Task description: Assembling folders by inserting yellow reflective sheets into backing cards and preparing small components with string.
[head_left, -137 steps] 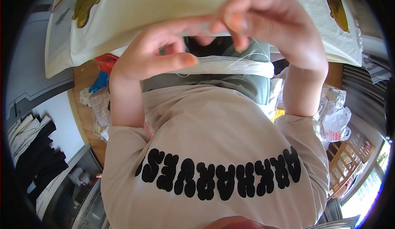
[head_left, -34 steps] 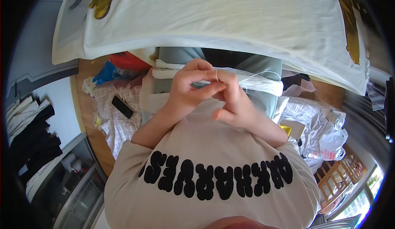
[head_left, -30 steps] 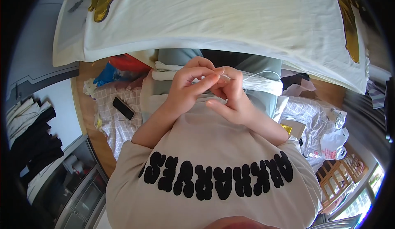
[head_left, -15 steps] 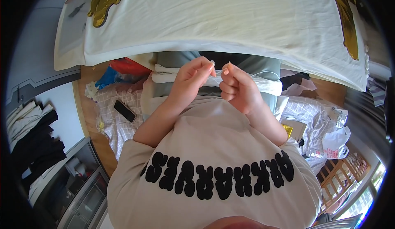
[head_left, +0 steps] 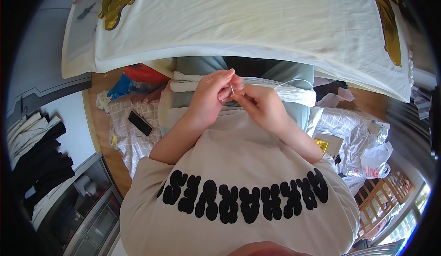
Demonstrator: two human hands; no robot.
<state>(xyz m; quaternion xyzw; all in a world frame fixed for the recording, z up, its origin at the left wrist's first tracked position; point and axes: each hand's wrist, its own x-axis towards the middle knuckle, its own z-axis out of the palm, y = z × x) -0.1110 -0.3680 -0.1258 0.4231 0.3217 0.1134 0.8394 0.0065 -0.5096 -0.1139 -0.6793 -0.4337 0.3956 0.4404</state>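
Observation:
A bundle of white thread [head_left: 297, 96] lies across my lap, over grey-green trousers. Above it, both hands meet in front of my body. My left hand [head_left: 212, 92] is curled, its thumb pointing up and its fingertips partly blurred. My right hand [head_left: 267, 106] pinches with thumb and forefinger right against the left fingers. Between the fingertips shows a short bit of white thread [head_left: 232, 89], held by both hands. One loose strand arcs from behind the right hand over the bundle. Exactly how the thread sits inside the left fingers is hidden.
A table with a cream cloth [head_left: 239, 21] stands just beyond my hands, gold foil shapes [head_left: 118, 1] on it. At left, a phone [head_left: 140, 123] rests on checked fabric [head_left: 125, 141]. To the right are a plastic bag [head_left: 376, 158] and a wooden rack [head_left: 383, 203].
My hands have come together from slightly apart. The right hand has turned palm-down and moved left and lower; the left thumb has lifted. A bit of thread now shows between the fingertips.

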